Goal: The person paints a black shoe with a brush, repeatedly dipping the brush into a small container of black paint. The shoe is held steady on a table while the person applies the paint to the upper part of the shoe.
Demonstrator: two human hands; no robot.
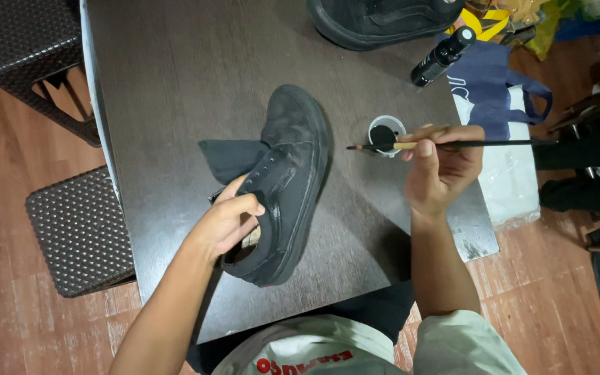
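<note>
Black shoe [292,182] is lying on its side mid-bench, toe pointing away from the person, sole edge facing right. Upper is looking like soft suede/canvas w/ a stiff rubber sole, so prob light, floppy at the collar, rigid along the bottom. Looks dry and not slippery where bare; a strip near the lace area is glinting, maybe wet, so I'd avoid touching there. Best hold is the heel/collar opening, fingers inside, thumb outside.

Left hand [229,221] is doing about that: it's clamping the shoe at the heel opening, fingers curled in, pinning it to the bench [175,76]. Right hand [442,167] is held well apart from the left, above the bench edge, pinching a thin brush [446,144] near its middle, black tip pointing left toward the shoe, not touching it. Brush is light and stiff, pencil grip is fitting.

Just beside the brush tip a small white cup [386,133] w/ black liquid is sitting, open, easy to tip. A dark cloth [229,157] is lying under/left of the shoe. Further out: black bottle [442,55] on its side at the bench's far right, second shoe [383,21] at the far edge, blue bag [494,90] and stools [81,232] around.
</note>
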